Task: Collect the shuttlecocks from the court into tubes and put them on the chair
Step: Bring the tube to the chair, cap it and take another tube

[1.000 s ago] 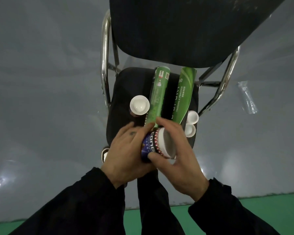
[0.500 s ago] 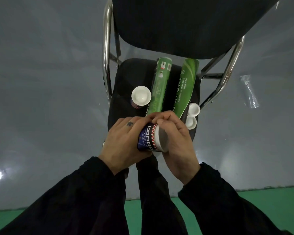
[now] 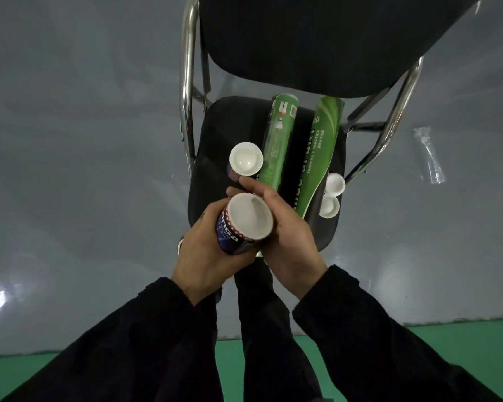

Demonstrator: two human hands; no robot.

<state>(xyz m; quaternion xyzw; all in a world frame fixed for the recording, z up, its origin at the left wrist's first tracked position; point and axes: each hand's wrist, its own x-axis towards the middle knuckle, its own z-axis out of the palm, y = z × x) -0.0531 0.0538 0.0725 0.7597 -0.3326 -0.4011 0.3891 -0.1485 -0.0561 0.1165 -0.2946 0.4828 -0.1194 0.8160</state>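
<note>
I hold a dark blue shuttlecock tube (image 3: 231,236) with a white cap (image 3: 249,216) over the front of the black chair seat (image 3: 218,132). My left hand (image 3: 204,253) wraps the tube's body from the left. My right hand (image 3: 288,230) grips it from the right, fingers curled over the capped end. Two green tubes lie lengthwise on the seat, one in the middle (image 3: 278,140) and one to its right (image 3: 320,152). Another tube with a white cap (image 3: 246,158) lies left of them, mostly hidden. No loose shuttlecocks are visible.
Two white caps (image 3: 334,184) (image 3: 329,206) sit at the seat's right edge. The black backrest (image 3: 317,39) and chrome frame (image 3: 186,82) rise behind. A clear plastic wrapper (image 3: 429,155) lies on the grey floor at right. Green court floor (image 3: 418,338) runs below.
The tube has tipped so that its white capped end now faces up toward me. My right hand slid from over the cap to the tube's right side. The view moved closer to the chair.
</note>
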